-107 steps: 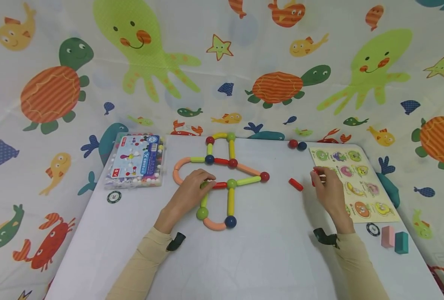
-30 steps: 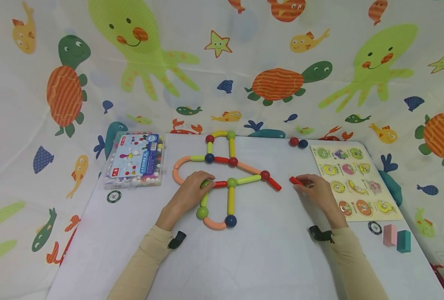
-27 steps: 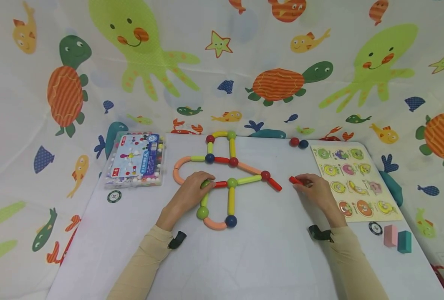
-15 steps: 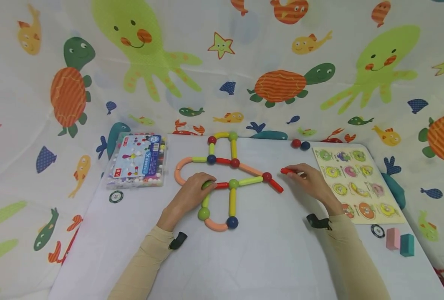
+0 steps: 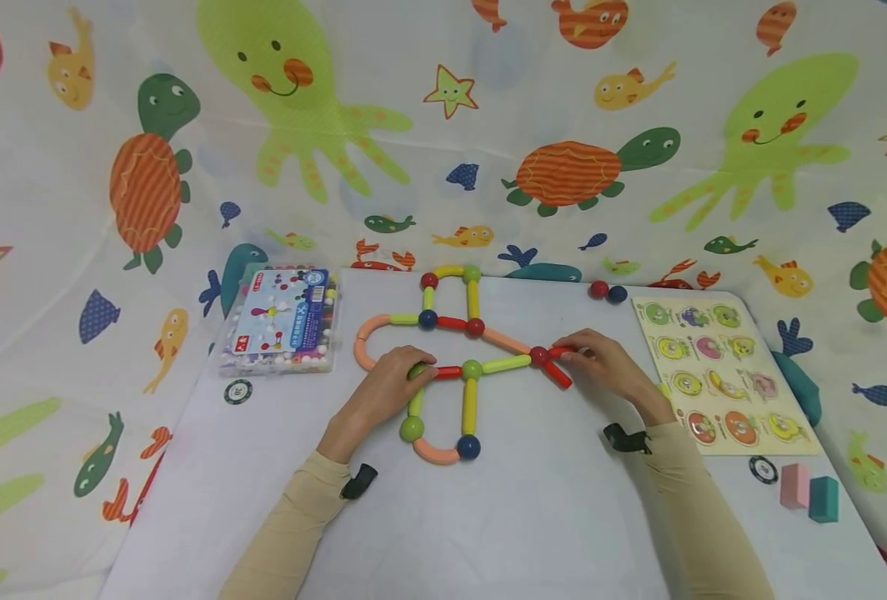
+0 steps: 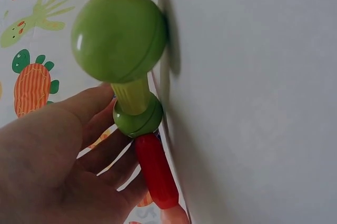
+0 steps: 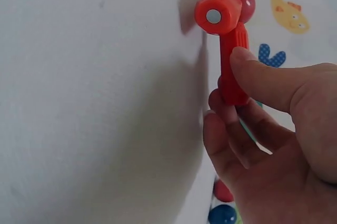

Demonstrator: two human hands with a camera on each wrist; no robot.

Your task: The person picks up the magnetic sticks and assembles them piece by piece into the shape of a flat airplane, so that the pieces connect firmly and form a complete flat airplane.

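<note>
A flat figure of magnetic balls and rods lies mid-table in the head view. At its right end is a red ball (image 5: 539, 357), with a loose-ended red rod (image 5: 558, 375) slanting down-right from it. My right hand (image 5: 614, 368) pinches a second red rod (image 7: 233, 71) between thumb and fingers, its far end right at that ball. My left hand (image 5: 379, 390) holds a green ball (image 6: 138, 121) at the figure's left, thumb and fingers around it. From this ball run a red rod (image 6: 157, 171) and a yellow-green rod leading to another green ball (image 5: 412, 429).
A clear plastic case (image 5: 278, 321) of small beads stands back left, a round token (image 5: 238, 392) before it. Loose red (image 5: 598, 290) and blue (image 5: 618, 294) balls sit at the back. A picture board (image 5: 721, 375), another token (image 5: 764, 469) and pink (image 5: 794, 486) and teal (image 5: 824, 499) blocks lie right.
The red rod that lay loose on the table now joins the red ball. My right hand has carried the other red rod left to that ball. My left hand stays at the green ball.
</note>
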